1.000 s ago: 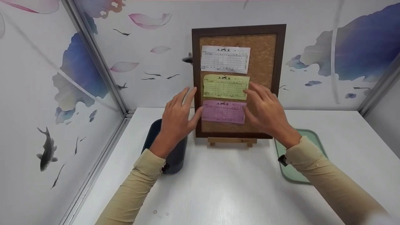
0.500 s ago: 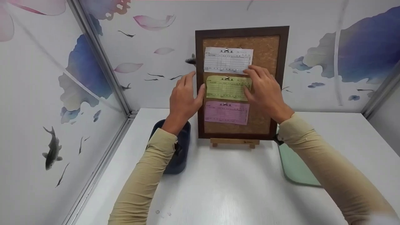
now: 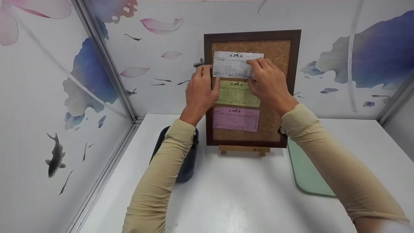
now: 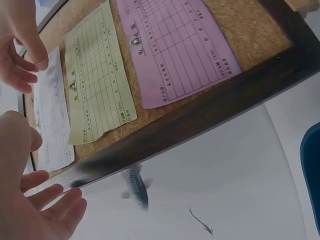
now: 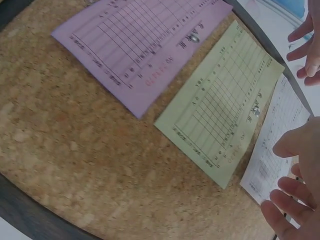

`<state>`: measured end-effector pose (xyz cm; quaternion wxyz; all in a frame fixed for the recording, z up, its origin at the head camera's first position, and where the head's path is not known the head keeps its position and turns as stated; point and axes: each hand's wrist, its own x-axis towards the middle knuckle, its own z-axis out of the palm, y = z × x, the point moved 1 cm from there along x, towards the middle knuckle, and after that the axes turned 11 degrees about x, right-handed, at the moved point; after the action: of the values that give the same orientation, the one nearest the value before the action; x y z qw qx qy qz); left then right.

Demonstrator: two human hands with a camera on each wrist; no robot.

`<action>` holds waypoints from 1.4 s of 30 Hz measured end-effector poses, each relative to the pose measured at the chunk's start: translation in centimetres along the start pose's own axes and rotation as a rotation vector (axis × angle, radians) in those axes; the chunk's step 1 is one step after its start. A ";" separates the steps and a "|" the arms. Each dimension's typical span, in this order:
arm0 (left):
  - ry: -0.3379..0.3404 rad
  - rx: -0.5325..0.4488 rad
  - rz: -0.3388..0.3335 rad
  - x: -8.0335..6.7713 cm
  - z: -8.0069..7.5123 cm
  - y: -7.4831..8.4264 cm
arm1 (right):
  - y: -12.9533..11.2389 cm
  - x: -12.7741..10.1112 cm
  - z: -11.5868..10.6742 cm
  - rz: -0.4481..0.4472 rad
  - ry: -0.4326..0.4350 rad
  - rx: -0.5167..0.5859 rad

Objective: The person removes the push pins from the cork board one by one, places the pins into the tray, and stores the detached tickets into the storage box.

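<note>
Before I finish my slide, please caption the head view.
Right hand before the white form, left hand at the corkboard frame; green form and pink form below.

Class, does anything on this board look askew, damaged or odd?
The green paper has an uneven short edge, perhaps creased or torn, in the left wrist view. With the white paper and the pink paper, it sits left of centre on the corkboard.
</note>
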<state>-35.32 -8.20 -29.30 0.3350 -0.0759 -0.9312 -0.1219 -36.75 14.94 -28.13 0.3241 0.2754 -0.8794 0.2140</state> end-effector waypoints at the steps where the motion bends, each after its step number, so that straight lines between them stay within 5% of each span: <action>1: -0.007 0.002 -0.009 0.2 0.0 0.1 | -0.1 0.3 0.0 -0.003 -0.001 -0.002; 15: -0.065 0.027 -0.020 3.3 -1.5 1.0 | -0.4 3.1 -0.1 0.023 -0.034 -0.051; 29: -0.124 0.041 -0.029 4.4 -1.5 1.1 | -1.0 5.1 -0.1 -0.006 -0.040 -0.085; 42: -0.144 -0.119 -0.099 5.0 -1.6 1.0 | -1.6 6.4 0.9 0.015 0.017 -0.071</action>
<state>-37.93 -7.39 -24.68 0.2556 -0.0580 -0.9467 -0.1875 -40.25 11.08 -24.05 0.3393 0.2551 -0.8858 0.1874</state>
